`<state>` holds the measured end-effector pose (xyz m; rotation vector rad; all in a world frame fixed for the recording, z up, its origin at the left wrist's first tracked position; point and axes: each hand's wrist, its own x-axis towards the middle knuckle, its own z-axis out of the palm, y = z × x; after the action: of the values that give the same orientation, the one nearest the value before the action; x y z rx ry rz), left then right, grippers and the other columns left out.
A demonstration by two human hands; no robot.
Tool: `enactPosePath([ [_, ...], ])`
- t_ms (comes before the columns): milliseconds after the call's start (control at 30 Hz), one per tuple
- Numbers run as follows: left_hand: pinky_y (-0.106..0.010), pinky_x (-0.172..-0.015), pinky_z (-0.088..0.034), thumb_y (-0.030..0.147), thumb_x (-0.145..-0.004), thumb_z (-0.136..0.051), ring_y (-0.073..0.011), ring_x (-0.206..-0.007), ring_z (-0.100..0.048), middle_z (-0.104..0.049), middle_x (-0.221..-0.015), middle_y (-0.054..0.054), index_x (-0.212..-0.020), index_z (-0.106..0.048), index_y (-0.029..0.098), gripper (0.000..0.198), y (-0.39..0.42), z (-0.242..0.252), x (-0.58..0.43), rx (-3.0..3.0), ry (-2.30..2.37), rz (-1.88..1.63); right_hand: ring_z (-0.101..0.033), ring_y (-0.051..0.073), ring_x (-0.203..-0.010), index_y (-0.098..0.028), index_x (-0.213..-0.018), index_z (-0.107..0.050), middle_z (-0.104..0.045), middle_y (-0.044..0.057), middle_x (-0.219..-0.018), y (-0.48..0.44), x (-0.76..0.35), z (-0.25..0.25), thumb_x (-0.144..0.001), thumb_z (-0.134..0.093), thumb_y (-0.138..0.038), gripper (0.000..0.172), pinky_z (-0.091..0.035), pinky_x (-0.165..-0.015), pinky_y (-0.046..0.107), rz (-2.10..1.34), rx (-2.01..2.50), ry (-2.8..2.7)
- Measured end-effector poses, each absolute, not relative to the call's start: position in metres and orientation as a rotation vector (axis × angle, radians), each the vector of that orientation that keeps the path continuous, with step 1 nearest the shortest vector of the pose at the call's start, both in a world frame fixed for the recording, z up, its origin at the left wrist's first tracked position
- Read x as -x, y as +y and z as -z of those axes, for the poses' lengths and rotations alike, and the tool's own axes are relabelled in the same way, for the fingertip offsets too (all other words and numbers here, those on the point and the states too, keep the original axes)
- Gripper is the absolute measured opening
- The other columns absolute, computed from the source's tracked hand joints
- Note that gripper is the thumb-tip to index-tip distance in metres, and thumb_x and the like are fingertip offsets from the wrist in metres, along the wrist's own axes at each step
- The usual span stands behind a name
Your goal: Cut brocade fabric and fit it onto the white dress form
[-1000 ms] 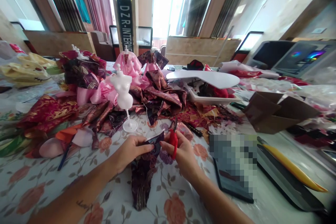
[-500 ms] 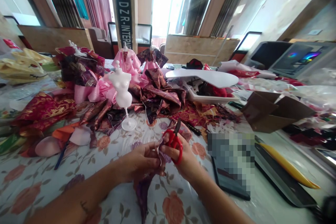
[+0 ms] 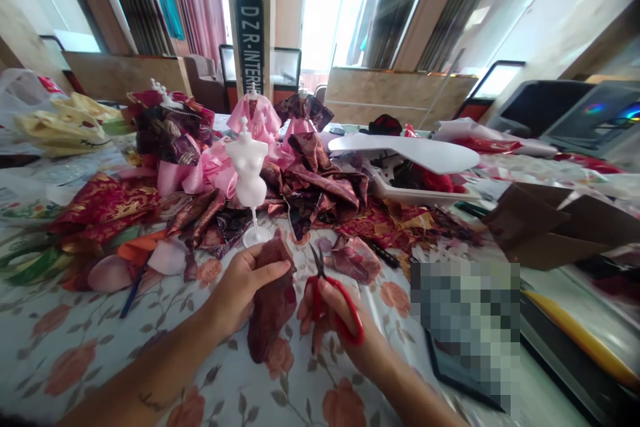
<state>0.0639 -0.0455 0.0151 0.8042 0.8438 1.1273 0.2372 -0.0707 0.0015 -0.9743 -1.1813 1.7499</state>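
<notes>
- Tablecloth point(image 3: 120, 347), floral.
- Dress form point(image 3: 249, 167), white, upright.
- Left hand point(image 3: 246, 285), pinching maroon cloth point(image 3: 273, 303).
- Right hand point(image 3: 341, 312), curled round red-handled scissors point(image 3: 321, 272).
- Maroon cloth, one piece, before dress form.
- Red-handled scissors, blades parted, beside maroon cloth.

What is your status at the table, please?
Left hand gripping cloth. Right hand holding scissors, slightly open, clear of that cloth. Mannequin standing just beyond.

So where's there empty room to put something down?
The floral cloth is bare between the blue stick and left forearm, and this side of the held fabric, beside the right forearm. Behind the white mannequin it's crowded with heaped fabrics.
</notes>
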Motion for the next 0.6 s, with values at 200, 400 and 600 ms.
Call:
enactPosePath([
  [200, -0.021, -0.06, -0.05, 0.022, -0.067, -0.078, -0.0106, -0.059, -0.061, -0.068, -0.071, -0.002, -0.08, -0.068, 0.013, 0.018, -0.046, -0.015, -0.065, -0.803, 0.87, -1.154, -0.054, 0.013, -0.051, -0.017, -0.076, -0.057, -0.059, 0.002, -0.066, -0.083, -0.232, 0.006, -0.08, -0.057, -0.06, 0.042, -0.042, -0.044, 0.022, -1.77, 1.034, -1.358],
  [400, -0.019, -0.06, -0.049, 0.024, -0.07, -0.076, -0.0101, -0.063, -0.061, -0.07, -0.073, 0.0, -0.082, -0.069, 0.016, 0.016, -0.05, -0.003, -0.067, -0.902, 0.922, -1.135, -0.046, 0.01, -0.048, -0.018, -0.074, -0.052, -0.052, -0.001, -0.058, -0.087, -0.233, 0.009, -0.079, -0.055, -0.065, 0.047, -0.031, -0.042, 0.021, -1.702, 1.123, -1.42],
  [600, -0.02, -0.062, -0.05, 0.023, -0.07, -0.076, -0.0107, -0.065, -0.062, -0.072, -0.077, -0.001, -0.086, -0.07, 0.016, 0.019, -0.054, -0.005, -0.069, -0.869, 0.894, -1.117, -0.036, 0.008, -0.048, -0.018, -0.072, -0.048, -0.045, -0.004, -0.055, -0.091, -0.229, 0.012, -0.075, -0.055, -0.069, 0.052, -0.025, -0.043, 0.021, -1.643, 1.145, -1.45],
])
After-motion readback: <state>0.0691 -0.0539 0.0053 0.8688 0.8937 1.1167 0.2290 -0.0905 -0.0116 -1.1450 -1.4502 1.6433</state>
